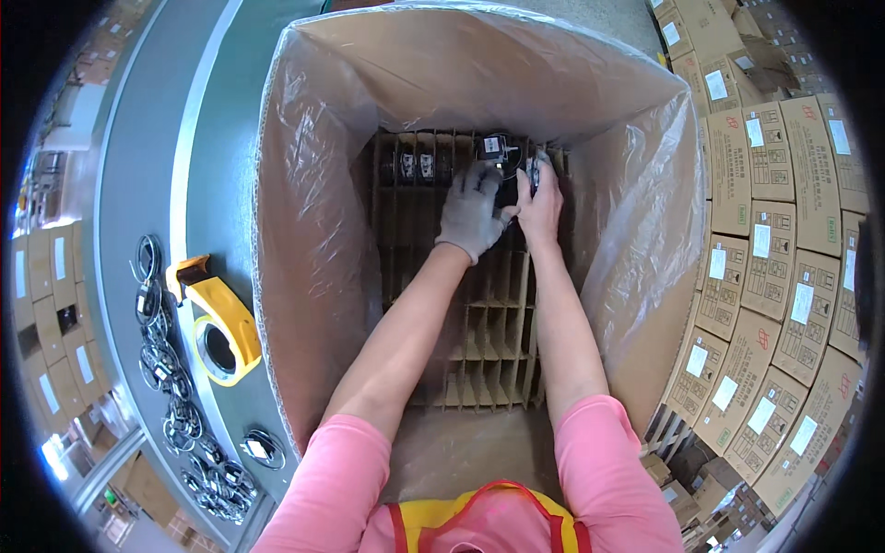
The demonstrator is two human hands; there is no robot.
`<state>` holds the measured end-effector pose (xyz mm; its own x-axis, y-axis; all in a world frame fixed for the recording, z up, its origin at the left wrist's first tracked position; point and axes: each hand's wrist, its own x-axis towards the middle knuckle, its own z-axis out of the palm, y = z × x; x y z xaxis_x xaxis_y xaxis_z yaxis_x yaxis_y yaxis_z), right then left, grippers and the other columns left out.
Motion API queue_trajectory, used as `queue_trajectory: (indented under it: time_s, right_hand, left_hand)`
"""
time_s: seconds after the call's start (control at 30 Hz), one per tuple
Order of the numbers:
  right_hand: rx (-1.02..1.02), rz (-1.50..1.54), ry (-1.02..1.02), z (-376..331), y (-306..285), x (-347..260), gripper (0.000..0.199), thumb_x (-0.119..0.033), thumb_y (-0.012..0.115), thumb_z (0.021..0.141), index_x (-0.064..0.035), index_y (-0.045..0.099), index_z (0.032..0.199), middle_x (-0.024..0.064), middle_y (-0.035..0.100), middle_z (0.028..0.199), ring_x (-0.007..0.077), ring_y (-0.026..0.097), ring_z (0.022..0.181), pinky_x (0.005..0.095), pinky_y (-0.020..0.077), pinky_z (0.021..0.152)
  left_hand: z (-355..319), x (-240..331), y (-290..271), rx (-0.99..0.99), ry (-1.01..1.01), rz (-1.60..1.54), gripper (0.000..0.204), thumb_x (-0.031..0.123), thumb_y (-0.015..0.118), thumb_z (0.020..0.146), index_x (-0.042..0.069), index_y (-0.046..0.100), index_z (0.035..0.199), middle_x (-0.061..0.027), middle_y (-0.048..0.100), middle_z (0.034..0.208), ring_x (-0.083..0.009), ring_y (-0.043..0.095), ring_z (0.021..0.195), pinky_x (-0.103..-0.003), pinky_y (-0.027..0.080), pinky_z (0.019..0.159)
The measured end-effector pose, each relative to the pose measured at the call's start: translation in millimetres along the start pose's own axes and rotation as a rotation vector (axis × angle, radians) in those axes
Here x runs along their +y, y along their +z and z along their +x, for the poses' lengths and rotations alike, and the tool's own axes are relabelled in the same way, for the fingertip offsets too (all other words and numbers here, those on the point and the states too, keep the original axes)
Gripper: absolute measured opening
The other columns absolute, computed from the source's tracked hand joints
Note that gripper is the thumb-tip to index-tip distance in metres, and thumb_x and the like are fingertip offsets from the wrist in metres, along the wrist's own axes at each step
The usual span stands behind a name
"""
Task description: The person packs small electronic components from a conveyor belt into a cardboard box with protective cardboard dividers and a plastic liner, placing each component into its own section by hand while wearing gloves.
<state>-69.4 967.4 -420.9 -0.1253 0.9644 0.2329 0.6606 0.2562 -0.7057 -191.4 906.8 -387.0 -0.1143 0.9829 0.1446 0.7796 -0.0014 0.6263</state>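
Note:
Both my hands are deep inside a tall cardboard box lined with clear plastic. My left hand, in a light grey glove, has its fingers bent against a small black device with a white label and a thin cable, near the far wall. Just to its right, my bare right hand is closed, pinching a small dark piece between thumb and fingers; its exact kind is too small to make out. Beneath both hands lies a cardboard divider grid. Dark parts with white markings sit in far-left slots.
Left of the box runs a green conveyor belt. On it lie a yellow tape dispenser, a heap of coiled black cables and one separate coil. Stacked brown cartons with white labels stand to the right.

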Motion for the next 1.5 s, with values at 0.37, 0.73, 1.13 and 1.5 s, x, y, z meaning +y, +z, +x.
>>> queue_trajectory:
  time_s: [0.37,0.73,1.13,1.5]
  right_hand:
    - [-0.008,-0.437,0.044,10.1,-9.9,-4.9,0.046,-0.023,0.056,0.081,-0.0103,0.044,0.124,0.014,0.052,0.115,0.0334,0.047,0.103,0.0412,0.0341,0.092]
    - [-0.086,-0.499,0.114,36.5,6.6,-29.6,0.042,-0.038,0.061,0.076,0.0012,0.06,0.089,0.0154,0.06,0.091,0.0342,0.054,0.089,0.0427,0.039,0.081]
    - [0.257,0.148,0.442,12.1,-5.4,-11.3,0.031,-0.023,0.068,0.075,0.0036,0.054,0.081,0.0138,0.057,0.075,0.0264,0.054,0.072,0.0352,0.0425,0.072]
    - [-0.065,-0.601,0.072,1.8,11.0,-28.3,0.028,-0.01,0.061,0.074,-0.0031,0.048,0.097,0.0159,0.048,0.1,0.0344,0.046,0.099,0.0442,0.04,0.081]
  left_hand:
    - [-12.5,-9.3,3.2,0.109,-0.08,-0.179,0.064,0.02,0.075,0.059,0.005,0.047,0.115,-0.0136,0.043,0.124,-0.0335,0.041,0.114,-0.038,0.036,0.096]
    - [32.5,-15.0,-5.0,0.586,-0.919,-1.145,0.03,0.023,0.049,0.091,-0.002,0.057,0.107,-0.0056,0.059,0.095,-0.0127,0.053,0.079,-0.025,0.042,0.074]
    - [27.0,-35.0,14.7,0.59,-0.453,-0.583,0.032,0.006,0.061,0.076,0.004,0.057,0.107,-0.0099,0.055,0.097,-0.0232,0.054,0.088,-0.03,0.042,0.083]
    - [15.7,-11.9,0.8,0.228,-0.382,0.233,0.035,0.009,0.063,0.067,0.011,0.057,0.102,-0.0128,0.048,0.114,-0.0342,0.044,0.105,-0.042,0.041,0.086]
